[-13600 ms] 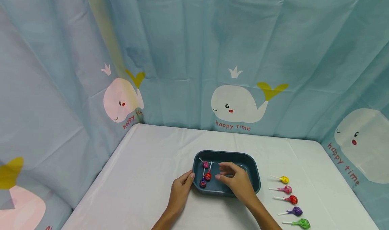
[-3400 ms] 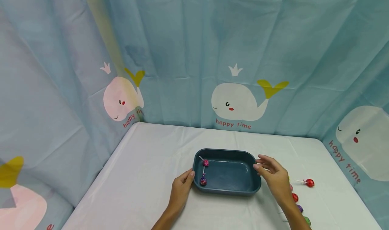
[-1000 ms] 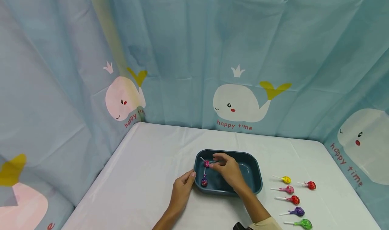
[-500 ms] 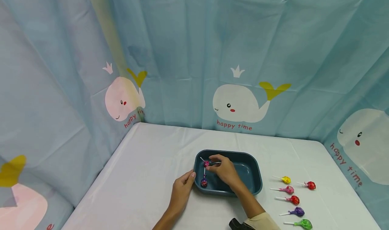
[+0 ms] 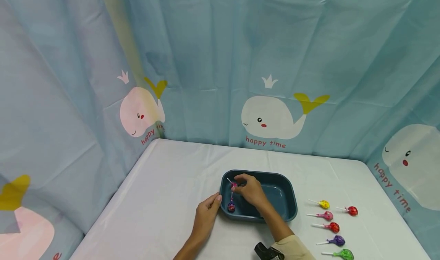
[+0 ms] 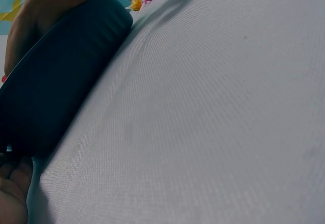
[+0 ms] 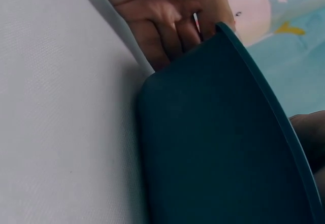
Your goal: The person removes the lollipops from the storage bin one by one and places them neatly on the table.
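Note:
My left hand (image 5: 205, 217) grips the left end of the dark blue tray (image 5: 280, 218), thumb at the rim; its fingers also show against the tray wall in the right wrist view. Inside the tray's left part lie a pink lollipop (image 5: 234, 185) and, nearer me, a purple-and-red one (image 5: 231, 207), stick pointing away. Over the tray reaches my right hand (image 5: 252, 191), thumb and fingers bent on either side of the pink lollipop's head, with a gap showing between them. In the left wrist view the tray wall hides most of this hand's fingers.
Right of the tray, a column of lollipops lies on the white table (image 5: 165, 183): yellow (image 5: 324, 204), pink (image 5: 327, 215), red (image 5: 333, 227), purple (image 5: 338, 240), green (image 5: 346, 254). Beside the yellow one is another red lollipop (image 5: 351, 210). A whale-print curtain (image 5: 206, 111) stands behind.
A red lollipop from the tray now lies on the table's right side. My right hand has come back into the tray and moved left to the pink lollipop. My left hand stays put.

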Demonstrator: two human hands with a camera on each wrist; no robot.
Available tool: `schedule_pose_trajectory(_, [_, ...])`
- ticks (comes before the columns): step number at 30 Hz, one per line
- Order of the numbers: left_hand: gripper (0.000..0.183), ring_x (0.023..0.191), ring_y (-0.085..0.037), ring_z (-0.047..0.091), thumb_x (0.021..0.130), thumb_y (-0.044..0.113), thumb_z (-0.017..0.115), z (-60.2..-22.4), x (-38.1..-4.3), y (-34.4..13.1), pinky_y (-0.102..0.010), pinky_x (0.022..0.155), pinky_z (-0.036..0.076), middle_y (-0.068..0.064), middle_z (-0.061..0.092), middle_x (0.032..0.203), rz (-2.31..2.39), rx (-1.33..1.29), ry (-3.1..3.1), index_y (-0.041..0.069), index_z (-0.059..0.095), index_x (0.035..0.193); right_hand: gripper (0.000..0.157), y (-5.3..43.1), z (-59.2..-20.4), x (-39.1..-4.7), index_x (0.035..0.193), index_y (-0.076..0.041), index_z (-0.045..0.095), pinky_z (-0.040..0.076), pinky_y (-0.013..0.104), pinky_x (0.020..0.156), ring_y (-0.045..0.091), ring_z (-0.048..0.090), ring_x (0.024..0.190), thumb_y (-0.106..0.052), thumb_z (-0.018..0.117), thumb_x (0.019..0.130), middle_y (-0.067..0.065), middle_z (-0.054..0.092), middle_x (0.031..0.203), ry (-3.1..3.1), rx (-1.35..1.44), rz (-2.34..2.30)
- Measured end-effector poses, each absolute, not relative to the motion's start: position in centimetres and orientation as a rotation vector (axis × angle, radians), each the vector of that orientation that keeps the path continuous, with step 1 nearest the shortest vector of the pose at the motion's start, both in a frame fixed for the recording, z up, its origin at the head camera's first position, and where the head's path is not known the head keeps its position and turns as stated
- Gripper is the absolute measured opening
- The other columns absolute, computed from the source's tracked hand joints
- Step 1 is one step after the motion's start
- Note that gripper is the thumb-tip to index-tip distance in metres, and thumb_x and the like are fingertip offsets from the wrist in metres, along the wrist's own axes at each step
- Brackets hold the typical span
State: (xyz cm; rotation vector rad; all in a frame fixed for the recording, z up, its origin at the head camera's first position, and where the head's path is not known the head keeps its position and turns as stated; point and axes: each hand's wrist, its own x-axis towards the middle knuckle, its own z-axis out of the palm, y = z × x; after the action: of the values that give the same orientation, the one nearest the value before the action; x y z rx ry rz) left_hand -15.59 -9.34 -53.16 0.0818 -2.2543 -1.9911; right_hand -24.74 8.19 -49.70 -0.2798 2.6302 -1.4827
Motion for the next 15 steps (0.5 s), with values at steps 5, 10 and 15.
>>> schedule_pose_trajectory(5, [0.051,0.141,-0.031,0.058,0.109,0.035,0.061,-53.26,-15.63,-9.21,-0.042,0.116,0.048,-0.016,0.067,0.141,-2.001,0.107,-2.25,-0.005,0.064,0.141,0.034,8.04,-49.97,-25.0,0.12,-0.004,0.077,0.061,0.051,0.091,0.024,0.072,0.1,-0.008,0.087,0.087,0.012,0.078,0.117,2.659,-0.304,-1.444])
schedule_pose_trajectory(10, [0.051,0.14,-0.031,0.058,0.11,0.035,0.06,-53.36,-15.68,-9.19,-0.041,0.116,0.048,-0.017,0.068,0.141,-1.988,0.106,-2.258,-0.005,0.064,0.14,0.028,7.98,-50.17,-25.1,0.113,-0.003,0.078,0.063,0.046,0.085,0.02,0.072,0.092,-0.002,0.085,0.086,0.012,0.079,0.108,2.659,-0.319,-1.436])
schedule_pose_trajectory(15, [0.05,0.14,-0.029,0.058,0.11,0.036,0.059,-53.51,-15.87,-9.24,-0.042,0.117,0.047,-0.015,0.068,0.141,-1.987,0.115,-2.262,-0.004,0.065,0.14,0.023,7.88,-50.37,-25.24,0.105,-0.004,0.078,0.06,0.039,0.077,0.017,0.069,0.084,0.002,0.085,0.083,0.011,0.078,0.099,2.691,-0.358,-1.411])
